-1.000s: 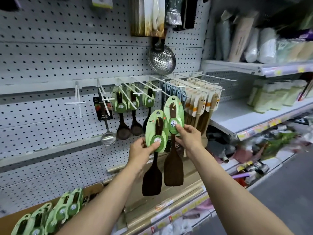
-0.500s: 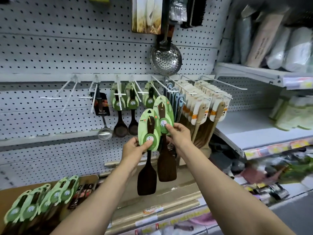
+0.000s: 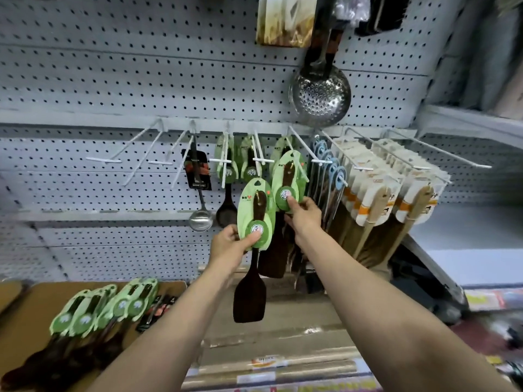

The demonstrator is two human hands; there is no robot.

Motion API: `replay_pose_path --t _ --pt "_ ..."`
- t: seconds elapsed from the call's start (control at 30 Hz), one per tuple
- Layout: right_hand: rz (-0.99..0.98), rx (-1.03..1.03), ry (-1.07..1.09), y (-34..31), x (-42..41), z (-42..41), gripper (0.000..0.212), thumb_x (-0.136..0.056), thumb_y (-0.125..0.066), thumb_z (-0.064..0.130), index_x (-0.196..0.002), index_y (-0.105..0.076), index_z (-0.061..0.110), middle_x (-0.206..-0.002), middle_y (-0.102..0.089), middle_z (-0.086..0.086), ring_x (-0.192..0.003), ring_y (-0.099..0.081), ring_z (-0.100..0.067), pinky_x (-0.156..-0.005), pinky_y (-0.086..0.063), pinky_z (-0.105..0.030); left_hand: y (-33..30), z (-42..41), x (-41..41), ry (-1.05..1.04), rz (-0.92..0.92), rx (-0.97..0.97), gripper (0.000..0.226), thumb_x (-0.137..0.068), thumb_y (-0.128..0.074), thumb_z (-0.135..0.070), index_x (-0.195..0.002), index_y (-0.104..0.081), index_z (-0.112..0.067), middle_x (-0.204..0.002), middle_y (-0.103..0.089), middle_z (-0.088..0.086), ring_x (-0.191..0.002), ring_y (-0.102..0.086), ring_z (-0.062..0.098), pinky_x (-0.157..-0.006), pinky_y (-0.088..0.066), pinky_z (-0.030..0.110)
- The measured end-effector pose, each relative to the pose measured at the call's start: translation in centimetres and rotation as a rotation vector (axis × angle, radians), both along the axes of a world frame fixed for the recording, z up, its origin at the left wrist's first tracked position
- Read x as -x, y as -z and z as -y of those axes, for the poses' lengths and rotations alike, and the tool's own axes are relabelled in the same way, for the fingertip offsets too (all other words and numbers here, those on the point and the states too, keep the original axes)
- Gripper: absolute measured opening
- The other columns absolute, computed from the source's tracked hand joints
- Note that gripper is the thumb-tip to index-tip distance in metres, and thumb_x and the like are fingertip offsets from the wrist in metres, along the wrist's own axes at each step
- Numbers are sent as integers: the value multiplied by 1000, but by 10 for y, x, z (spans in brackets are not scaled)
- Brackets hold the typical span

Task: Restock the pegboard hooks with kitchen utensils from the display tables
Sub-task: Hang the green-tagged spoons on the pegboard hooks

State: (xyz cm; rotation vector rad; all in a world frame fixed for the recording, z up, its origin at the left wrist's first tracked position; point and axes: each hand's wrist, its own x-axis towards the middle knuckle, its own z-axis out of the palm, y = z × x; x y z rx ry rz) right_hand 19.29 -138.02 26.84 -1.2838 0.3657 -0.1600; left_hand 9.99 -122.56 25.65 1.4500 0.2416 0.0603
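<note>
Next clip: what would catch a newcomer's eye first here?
Two dark spatulas on green cards, centre frame: the left hand pinches one spatula, the right hand holds the other up by a pegboard hook. Above them hangs a shiny perforated skimmer; a pile of green-carded utensils lies lower left.

You've got bare hooks (image 3: 135, 154) open on the far left. The middle ones are crowded with green-carded spatulas (image 3: 225, 162), and the skimmer (image 3: 319, 94) hangs low just above them, wooden spoons (image 3: 379, 193) packing the right.
</note>
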Motion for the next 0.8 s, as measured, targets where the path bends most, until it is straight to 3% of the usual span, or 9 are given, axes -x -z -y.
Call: replay_pose_path --t 0.13,0.33,0.57,0.67,0.8 --pt "7 -12 25 0 -26 -13 57 -94 -68 22 -145 -43 13 -138 -54 -9 -116 -61 -26 -98 -54 -41 4 -11 -20 -3 -3 1 28 -78 -80 -14 -102 -67 -9 -95 -76 2 -90 -72 16 -79 -56 27" --pt "20 46 -6 0 -52 -10 44 -97 -64 22 -138 -49 15 -126 -54 -3 -114 -61 -25 -92 -53 -30 5 -24 -46 7 -19 37 26 -78 -79 -12 -101 -66 -13 -95 -75 -1 -89 -71 12 -77 -53 23" --pt "13 89 -96 -5 -50 0 48 -99 -60 21 -142 -44 8 -119 -54 -1 -111 -57 -19 -104 -49 -34 7 -20 -50 -2 -18 54 26 -77 -79 -11 -100 -67 -12 -94 -76 -1 -89 -71 12 -81 -55 26" --pt "-28 127 -133 -3 -43 4 57 -96 -64 28 -145 -41 9 -134 -57 -7 -119 -58 -23 -107 -47 -37 10 -13 -42 -16 -3 47 27 -77 -80 -9 -101 -67 -8 -95 -76 3 -90 -72 16 -84 -56 30" --pt "-79 149 -156 0 -16 7 61 -93 -67 37 -143 -46 9 -132 -60 -10 -122 -58 -25 -109 -45 -42 11 0 -22 -23 14 54 24 -77 -80 -10 -97 -67 -9 -93 -76 5 -86 -71 17 -78 -55 27"
